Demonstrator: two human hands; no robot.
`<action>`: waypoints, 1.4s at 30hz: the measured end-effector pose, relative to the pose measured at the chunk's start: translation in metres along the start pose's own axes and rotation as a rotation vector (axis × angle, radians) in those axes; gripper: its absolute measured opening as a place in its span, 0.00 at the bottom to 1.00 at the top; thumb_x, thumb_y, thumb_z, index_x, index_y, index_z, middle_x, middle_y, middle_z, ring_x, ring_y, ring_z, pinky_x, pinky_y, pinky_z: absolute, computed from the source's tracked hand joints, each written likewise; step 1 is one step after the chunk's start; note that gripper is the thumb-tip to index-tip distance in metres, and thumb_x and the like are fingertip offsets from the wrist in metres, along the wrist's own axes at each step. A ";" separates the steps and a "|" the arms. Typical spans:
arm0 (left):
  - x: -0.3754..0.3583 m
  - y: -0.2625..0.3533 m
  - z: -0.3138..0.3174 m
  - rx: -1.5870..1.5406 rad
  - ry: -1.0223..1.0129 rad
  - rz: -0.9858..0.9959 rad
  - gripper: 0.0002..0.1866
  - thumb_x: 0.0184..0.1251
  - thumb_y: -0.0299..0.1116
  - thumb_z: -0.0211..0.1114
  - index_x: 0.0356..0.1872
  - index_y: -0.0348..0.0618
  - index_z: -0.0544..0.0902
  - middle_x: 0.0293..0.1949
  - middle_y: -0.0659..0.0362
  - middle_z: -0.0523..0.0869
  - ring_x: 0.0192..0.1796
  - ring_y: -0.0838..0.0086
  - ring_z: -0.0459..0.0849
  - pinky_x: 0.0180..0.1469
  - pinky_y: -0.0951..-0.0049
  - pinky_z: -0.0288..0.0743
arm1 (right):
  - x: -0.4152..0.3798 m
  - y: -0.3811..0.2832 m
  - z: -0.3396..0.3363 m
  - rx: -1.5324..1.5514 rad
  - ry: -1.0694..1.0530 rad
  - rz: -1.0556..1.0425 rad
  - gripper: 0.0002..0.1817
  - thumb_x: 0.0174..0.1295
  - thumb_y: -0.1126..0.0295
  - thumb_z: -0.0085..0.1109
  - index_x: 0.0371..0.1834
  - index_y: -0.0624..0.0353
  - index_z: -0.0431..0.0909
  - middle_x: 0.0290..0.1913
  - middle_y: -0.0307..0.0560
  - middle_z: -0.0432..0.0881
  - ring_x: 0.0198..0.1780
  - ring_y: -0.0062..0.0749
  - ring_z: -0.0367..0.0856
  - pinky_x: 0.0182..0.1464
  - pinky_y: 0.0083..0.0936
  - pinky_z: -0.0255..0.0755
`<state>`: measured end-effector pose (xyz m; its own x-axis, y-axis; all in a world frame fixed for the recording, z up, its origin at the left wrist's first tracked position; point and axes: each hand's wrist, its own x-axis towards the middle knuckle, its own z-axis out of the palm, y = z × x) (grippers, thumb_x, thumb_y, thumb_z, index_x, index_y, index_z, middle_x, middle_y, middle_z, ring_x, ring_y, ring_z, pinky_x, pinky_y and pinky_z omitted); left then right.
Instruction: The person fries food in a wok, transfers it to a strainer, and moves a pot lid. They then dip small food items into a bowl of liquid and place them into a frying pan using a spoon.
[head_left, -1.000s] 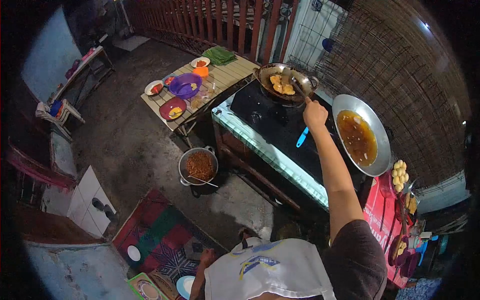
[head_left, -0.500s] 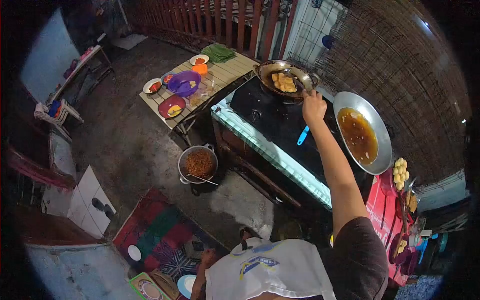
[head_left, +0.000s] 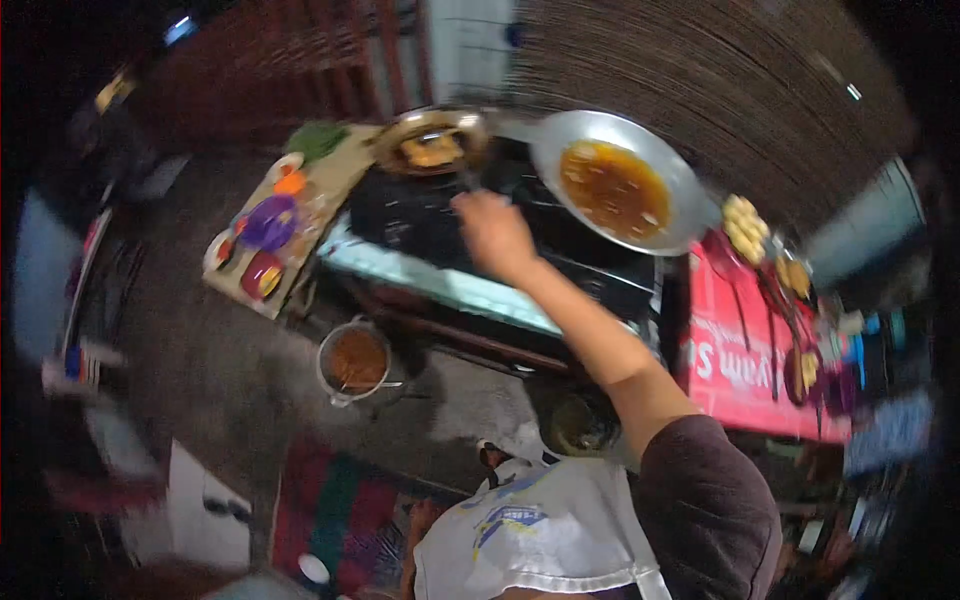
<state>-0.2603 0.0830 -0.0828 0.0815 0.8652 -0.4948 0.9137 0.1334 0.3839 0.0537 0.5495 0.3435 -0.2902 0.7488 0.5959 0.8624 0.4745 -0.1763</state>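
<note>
My right hand [head_left: 492,232] is closed around a blue-handled spatula [head_left: 467,181] and reaches over the stove; the hand is blurred and hides the handle. The spatula's thin shaft points at a dark wok [head_left: 385,152] holding golden fried pieces [head_left: 433,150] in oil; its head is not clear. To the right on the stove is a wide silver wok [head_left: 685,215] with brown oil [head_left: 615,190] and pale bits in it. Low beside the white apron [head_left: 560,535], my left hand [head_left: 420,518] hangs down, its fingers too dim and blurred to make out.
A low slatted table [head_left: 325,195] on the left carries a purple bowl [head_left: 270,222] and small dishes. A pot of brown food [head_left: 355,362] stands on the floor. A red-covered table [head_left: 715,320] at right holds a bag of pale round pieces [head_left: 745,230] and utensils.
The view has swung to the right, so the stove and woks appear farther left. My right hand has drawn back from the dark wok's rim, and the blue handle no longer shows.
</note>
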 end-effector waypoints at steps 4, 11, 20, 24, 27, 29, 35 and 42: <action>0.032 0.019 -0.026 -0.032 -0.144 0.033 0.14 0.60 0.38 0.54 0.42 0.41 0.77 0.35 0.55 0.80 0.37 0.68 0.77 0.39 0.67 0.72 | -0.148 -0.018 -0.038 0.265 -0.486 -0.018 0.12 0.54 0.71 0.46 0.42 0.57 0.72 0.42 0.53 0.75 0.43 0.47 0.76 0.42 0.39 0.73; 0.076 0.091 -0.036 -0.060 -0.305 0.124 0.13 0.61 0.38 0.54 0.41 0.41 0.78 0.34 0.56 0.81 0.36 0.70 0.78 0.39 0.69 0.72 | -0.499 0.005 -0.128 0.197 -1.264 0.109 0.13 0.53 0.64 0.49 0.35 0.56 0.80 0.39 0.49 0.81 0.45 0.45 0.79 0.37 0.42 0.74; 0.066 0.283 0.016 -0.299 -0.516 0.197 0.12 0.62 0.36 0.53 0.40 0.40 0.78 0.32 0.57 0.81 0.35 0.72 0.78 0.39 0.71 0.72 | -0.674 0.045 -0.301 0.125 -1.081 1.264 0.19 0.51 0.61 0.51 0.47 0.50 0.76 0.42 0.54 0.80 0.48 0.44 0.78 0.46 0.38 0.74; 0.031 0.372 0.030 -0.395 -0.574 0.188 0.12 0.63 0.36 0.53 0.40 0.40 0.78 0.32 0.58 0.81 0.34 0.73 0.78 0.38 0.72 0.72 | -0.714 0.055 -0.321 0.116 -0.993 1.254 0.19 0.52 0.64 0.51 0.49 0.51 0.75 0.45 0.54 0.79 0.48 0.46 0.78 0.46 0.40 0.73; 0.008 0.410 0.027 -0.306 -0.508 0.300 0.10 0.63 0.33 0.58 0.41 0.41 0.79 0.32 0.58 0.83 0.34 0.76 0.80 0.39 0.75 0.74 | -0.726 0.060 -0.314 0.108 -0.957 1.242 0.20 0.52 0.64 0.51 0.51 0.50 0.73 0.47 0.54 0.78 0.49 0.46 0.77 0.47 0.40 0.73; -0.001 0.408 0.022 -0.320 -0.486 0.311 0.10 0.64 0.35 0.55 0.38 0.40 0.79 0.32 0.59 0.82 0.34 0.76 0.79 0.38 0.75 0.73 | -0.724 0.064 -0.311 0.120 -0.984 1.205 0.20 0.53 0.64 0.51 0.52 0.50 0.73 0.48 0.54 0.77 0.50 0.46 0.77 0.48 0.40 0.72; 0.086 0.295 0.062 -0.299 -0.512 0.557 0.14 0.66 0.40 0.53 0.37 0.40 0.79 0.34 0.59 0.82 0.36 0.76 0.77 0.39 0.75 0.70 | -0.700 0.080 -0.266 0.262 -1.053 1.186 0.20 0.57 0.61 0.51 0.54 0.50 0.71 0.51 0.54 0.75 0.55 0.47 0.72 0.54 0.40 0.68; 0.085 0.416 0.059 -0.160 -0.872 0.139 0.15 0.66 0.43 0.53 0.37 0.40 0.80 0.34 0.59 0.83 0.37 0.77 0.76 0.41 0.75 0.69 | -0.702 0.122 -0.331 0.256 -0.481 1.342 0.15 0.58 0.61 0.49 0.48 0.47 0.75 0.45 0.53 0.78 0.47 0.49 0.76 0.50 0.41 0.69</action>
<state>0.1500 0.1837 -0.0111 0.5200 0.2131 -0.8271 0.8119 0.1775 0.5562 0.4995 -0.0716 0.1633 0.5086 0.7432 -0.4346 0.5100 -0.6668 -0.5435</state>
